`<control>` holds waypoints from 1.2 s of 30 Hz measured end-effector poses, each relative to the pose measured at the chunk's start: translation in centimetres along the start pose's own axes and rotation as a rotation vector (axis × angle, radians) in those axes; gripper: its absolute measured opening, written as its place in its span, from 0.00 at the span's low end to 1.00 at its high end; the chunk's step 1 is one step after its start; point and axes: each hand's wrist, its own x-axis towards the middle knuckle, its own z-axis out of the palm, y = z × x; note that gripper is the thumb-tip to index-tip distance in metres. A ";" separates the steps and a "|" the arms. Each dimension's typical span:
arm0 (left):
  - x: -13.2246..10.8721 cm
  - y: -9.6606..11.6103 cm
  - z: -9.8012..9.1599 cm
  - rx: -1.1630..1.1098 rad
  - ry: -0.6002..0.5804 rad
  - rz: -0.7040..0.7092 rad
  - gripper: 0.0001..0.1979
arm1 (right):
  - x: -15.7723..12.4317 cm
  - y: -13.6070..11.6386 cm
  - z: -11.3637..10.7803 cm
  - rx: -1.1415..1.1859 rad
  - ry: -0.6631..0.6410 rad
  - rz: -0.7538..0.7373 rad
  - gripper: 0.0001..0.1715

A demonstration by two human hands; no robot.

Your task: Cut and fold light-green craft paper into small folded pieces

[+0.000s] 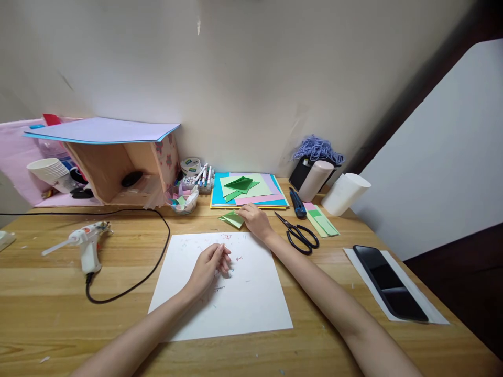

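Observation:
My right hand (254, 220) reaches to the back edge of the white sheet (251, 298), its fingers closed at the right end of a light green folded paper piece (231, 219). Over the middle of the sheet is my left hand (211, 264), its fingers curled together; whether anything small is between them is hidden. Behind the right hand lies a stack of coloured paper (218, 198) with darker green folded pieces (240, 184) on top. Black scissors (299, 234) lie to the right of that hand, blades toward it.
A glue gun (90, 250) with a looping black cord lies left. Behind are an open box (167, 162) and a bowl of scraps (184, 201). A utility knife (297, 203), paper strips (322, 220), white roll (346, 193) and phone (389, 283) are right.

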 end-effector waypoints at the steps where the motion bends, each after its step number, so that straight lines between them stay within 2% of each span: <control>1: 0.0 0.0 0.0 -0.007 0.002 0.000 0.18 | 0.0 -0.1 -0.3 -0.001 0.001 -0.007 0.13; 5: 0.1 0.1 -0.2 -0.069 -0.005 -0.005 0.18 | -0.4 -1.4 -2.3 0.048 0.083 -0.030 0.14; 9: 0.2 0.2 -0.4 -0.210 -0.020 0.041 0.21 | -1.9 -4.5 -3.9 0.171 0.145 -0.112 0.11; 12: 0.1 0.3 -0.6 -0.202 -0.065 0.030 0.20 | -3.3 -6.8 -3.9 0.271 0.079 -0.124 0.08; 15: 0.1 0.3 -0.9 -0.097 -0.083 -0.065 0.17 | -4.2 -7.9 -3.6 0.417 -0.011 -0.019 0.05; 17: 0.2 0.3 -1.0 -0.071 -0.075 -0.113 0.16 | -4.4 -7.8 -3.5 0.545 -0.056 0.093 0.05; 20: 0.3 0.4 -1.2 -0.100 -0.084 -0.159 0.16 | -4.6 -7.1 -3.5 0.666 -0.097 0.217 0.10; 25: 0.3 0.9 -1.4 -0.201 -0.081 -0.166 0.18 | -5.0 -6.3 -3.3 0.716 -0.208 0.100 0.19; 29: 0.3 1.0 -1.5 -0.188 -0.096 -0.156 0.21 | -5.3 -6.4 -3.0 0.755 -0.206 0.063 0.22; 32: 0.4 0.9 -1.5 -0.188 -0.093 -0.180 0.21 | -5.3 -6.3 -2.9 0.810 -0.179 0.103 0.18; 36: 0.4 0.6 -1.3 -0.148 -0.035 -0.190 0.21 | -5.3 -6.3 -2.9 0.891 -0.131 0.234 0.02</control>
